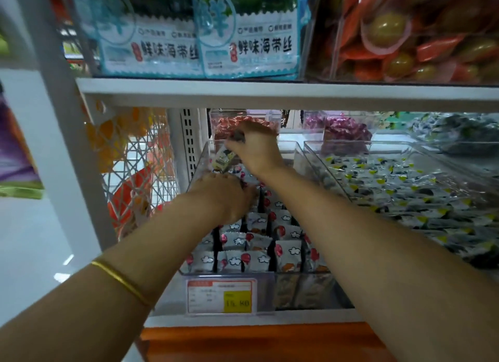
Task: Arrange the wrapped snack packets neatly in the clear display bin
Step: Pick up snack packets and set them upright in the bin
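Reaching under the upper shelf [270, 94], both bare arms extend into the clear display bin [201, 159], which sits at the left end of the lower shelf, behind a price tag [221, 297] fixed at the front. The bin holds the wrapped snack packets [256, 243], white with red balloons and small clouds, standing on edge in rows toward the front and lying looser toward the back. The right hand [259, 148] is raised over the back of the bin, its fingers [232, 142] curled and pinching the top of a single packet [222, 159] that hangs tilted near the bin's left wall. The left hand [224, 197], with a gold bangle [121, 283] on its arm, is lower, knuckles up, its fingertips buried among the packets of the middle rows; whether they grip anything cannot be told. Just beside the bin on the right stands a neighbouring bin [318, 162] of packets marked yellow-green and black, and a white wire basket [135, 172] is on the left.
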`<state>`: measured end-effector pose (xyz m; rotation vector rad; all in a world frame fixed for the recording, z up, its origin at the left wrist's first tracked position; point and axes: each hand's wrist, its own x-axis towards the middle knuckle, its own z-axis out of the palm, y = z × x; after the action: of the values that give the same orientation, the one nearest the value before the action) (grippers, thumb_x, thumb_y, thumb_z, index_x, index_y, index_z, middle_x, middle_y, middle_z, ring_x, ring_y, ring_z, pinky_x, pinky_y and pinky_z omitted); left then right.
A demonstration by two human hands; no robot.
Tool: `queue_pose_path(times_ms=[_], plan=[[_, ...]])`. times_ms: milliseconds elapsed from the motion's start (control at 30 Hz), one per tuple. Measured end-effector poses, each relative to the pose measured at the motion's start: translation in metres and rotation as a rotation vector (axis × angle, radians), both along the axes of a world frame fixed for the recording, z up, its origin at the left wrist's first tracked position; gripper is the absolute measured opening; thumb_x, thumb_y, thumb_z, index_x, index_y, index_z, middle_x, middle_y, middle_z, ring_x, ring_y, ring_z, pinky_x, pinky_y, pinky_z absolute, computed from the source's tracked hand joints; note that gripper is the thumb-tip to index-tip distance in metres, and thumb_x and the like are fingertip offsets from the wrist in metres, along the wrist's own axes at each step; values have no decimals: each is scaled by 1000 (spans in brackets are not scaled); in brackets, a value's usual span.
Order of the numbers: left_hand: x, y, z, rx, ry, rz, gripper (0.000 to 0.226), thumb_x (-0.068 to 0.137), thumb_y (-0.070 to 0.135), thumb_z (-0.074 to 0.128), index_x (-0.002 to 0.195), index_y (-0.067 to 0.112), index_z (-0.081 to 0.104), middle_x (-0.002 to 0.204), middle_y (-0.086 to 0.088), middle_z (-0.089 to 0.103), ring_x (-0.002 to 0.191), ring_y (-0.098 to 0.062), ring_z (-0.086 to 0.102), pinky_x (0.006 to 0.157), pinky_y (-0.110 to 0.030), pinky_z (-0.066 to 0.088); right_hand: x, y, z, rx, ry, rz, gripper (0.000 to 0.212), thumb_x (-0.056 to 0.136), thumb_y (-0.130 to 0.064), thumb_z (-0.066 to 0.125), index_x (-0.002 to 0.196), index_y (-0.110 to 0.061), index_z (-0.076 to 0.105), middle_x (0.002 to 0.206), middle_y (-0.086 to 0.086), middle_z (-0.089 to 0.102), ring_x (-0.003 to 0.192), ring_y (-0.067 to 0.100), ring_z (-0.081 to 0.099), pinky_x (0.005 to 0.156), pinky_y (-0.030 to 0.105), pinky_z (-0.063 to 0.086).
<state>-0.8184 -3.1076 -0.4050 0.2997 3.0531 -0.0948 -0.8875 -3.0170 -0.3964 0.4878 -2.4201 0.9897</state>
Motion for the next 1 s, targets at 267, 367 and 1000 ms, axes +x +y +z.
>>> queue_pose_path(times_ms=[267, 367, 1000], plan=[[44, -46, -8, 107, 261, 115, 65, 98, 48, 21, 149, 13, 1, 159, -6, 0, 145, -21, -7, 116, -42, 0, -20, -12, 17, 127, 38, -3, 9, 87, -19, 63, 86, -11, 62, 84, 4, 60, 78, 19, 56, 66, 24, 38], [44, -47, -18, 282, 294, 105, 66, 98, 47, 25, 149, 13, 3, 159, -4, 4, 145, -18, -4, 116, -38, 1, -20, -12, 11, 154, 37, 9, 10, 88, -18, 62, 89, -8, 61, 82, 4, 59, 74, 18, 56, 65, 23, 39], [39, -48, -27, 524, 342, 59, 68, 95, 42, 40, 148, 10, 11, 154, -4, 18, 142, -19, 8, 114, -34, 15, -34, -20, -10, 315, -15, 32, 13, 91, -17, 57, 87, -5, 58, 83, 7, 56, 72, 16, 51, 57, 19, 33]])
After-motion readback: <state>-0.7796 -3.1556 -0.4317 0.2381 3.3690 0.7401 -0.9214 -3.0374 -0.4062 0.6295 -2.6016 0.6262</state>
